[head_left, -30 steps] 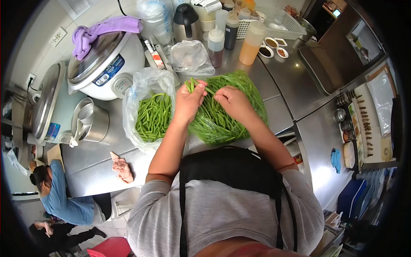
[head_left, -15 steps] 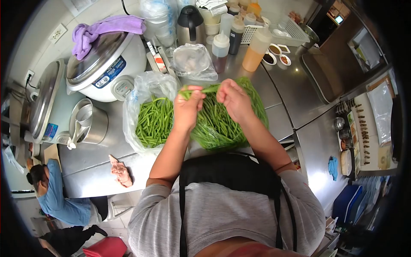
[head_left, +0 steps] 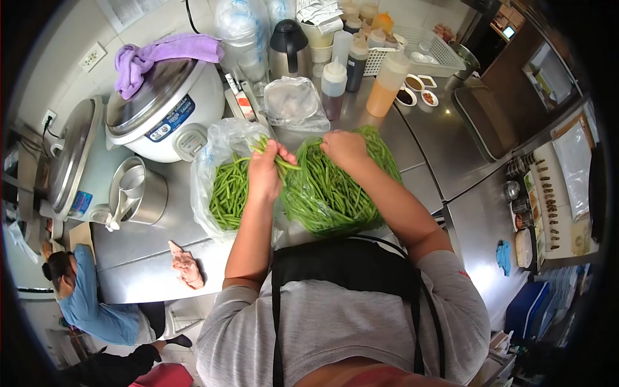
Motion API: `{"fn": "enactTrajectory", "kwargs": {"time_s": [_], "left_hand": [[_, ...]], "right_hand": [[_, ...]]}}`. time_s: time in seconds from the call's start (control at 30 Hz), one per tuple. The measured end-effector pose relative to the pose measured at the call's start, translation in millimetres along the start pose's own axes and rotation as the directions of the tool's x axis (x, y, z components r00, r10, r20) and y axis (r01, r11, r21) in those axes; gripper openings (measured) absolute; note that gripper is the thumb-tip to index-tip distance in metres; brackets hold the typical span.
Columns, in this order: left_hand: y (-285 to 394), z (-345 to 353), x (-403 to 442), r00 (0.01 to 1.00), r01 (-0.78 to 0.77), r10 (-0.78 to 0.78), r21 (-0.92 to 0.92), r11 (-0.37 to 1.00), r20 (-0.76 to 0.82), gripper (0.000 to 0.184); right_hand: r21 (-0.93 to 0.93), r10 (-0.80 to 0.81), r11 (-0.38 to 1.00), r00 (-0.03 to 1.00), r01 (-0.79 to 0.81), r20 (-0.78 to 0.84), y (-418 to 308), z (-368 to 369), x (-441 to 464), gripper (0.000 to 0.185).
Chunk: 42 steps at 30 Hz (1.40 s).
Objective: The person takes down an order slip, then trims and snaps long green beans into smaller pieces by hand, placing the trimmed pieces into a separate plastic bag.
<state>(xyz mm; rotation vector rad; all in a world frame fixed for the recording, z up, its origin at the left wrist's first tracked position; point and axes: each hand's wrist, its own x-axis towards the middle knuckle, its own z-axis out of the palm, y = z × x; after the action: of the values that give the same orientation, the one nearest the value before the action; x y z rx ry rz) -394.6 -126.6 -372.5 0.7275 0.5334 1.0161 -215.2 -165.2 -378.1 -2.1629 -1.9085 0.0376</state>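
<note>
My left hand (head_left: 263, 173) is closed around several green beans (head_left: 287, 165), which stick out past the fingers on both sides. It hovers at the right edge of a clear plastic bag (head_left: 201, 208) with cut green beans (head_left: 228, 198) inside. My right hand (head_left: 347, 149) is at the top of a second, fuller bag of long green beans (head_left: 332, 197). Its fingers are curled together with the tips turned down, and whatever they pinch is hidden.
Rice cookers (head_left: 171, 116) and a steel pot (head_left: 148, 193) stand left. A piece of raw meat (head_left: 187, 266) lies near the front edge. Behind the bags are a wrapped container (head_left: 291, 102), squeeze bottles (head_left: 387, 84) and small sauce dishes (head_left: 405, 97). A person (head_left: 103, 303) sits at lower left.
My hands have moved apart. The left has gone down and left with the beans toward the left bag; the right has lowered onto the beans in the right bag. The view has shifted slightly.
</note>
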Motion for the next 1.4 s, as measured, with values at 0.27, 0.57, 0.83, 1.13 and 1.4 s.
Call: {"fn": "enactTrajectory", "kwargs": {"time_s": [0.27, 0.57, 0.83, 1.13, 1.4], "left_hand": [[-15, 29, -11, 0.929, -0.349, 0.276, 0.829, 0.437, 0.246, 0.020], [-33, 46, -13, 0.792, -0.596, 0.308, 0.776, 0.207, 0.527, 0.015], [-4, 51, -22, 0.924, -0.381, 0.284, 0.568, 0.730, 0.255, 0.009], [-9, 50, -27, 0.939, -0.327, 0.249, 0.398, 0.857, 0.236, 0.008], [-13, 29, -16, 0.975, -0.207, 0.223, 0.323, 0.924, -0.012, 0.016]], "right_hand": [[-0.001, -0.030, 1.000, 0.985, 0.031, -0.170, -15, -46, -30, 0.015], [0.814, -0.152, 0.542, 0.928, -0.209, 0.340, 3, -60, -68, 0.024], [0.569, 0.031, 0.822, 1.000, -0.028, 0.005, -5, -51, -72, 0.026], [0.764, 0.058, 0.641, 0.987, 0.076, -0.147, -5, -33, -55, 0.015], [1.000, 0.224, -0.020, 0.975, -0.008, 0.012, 3, -47, -32, 0.014]]}}
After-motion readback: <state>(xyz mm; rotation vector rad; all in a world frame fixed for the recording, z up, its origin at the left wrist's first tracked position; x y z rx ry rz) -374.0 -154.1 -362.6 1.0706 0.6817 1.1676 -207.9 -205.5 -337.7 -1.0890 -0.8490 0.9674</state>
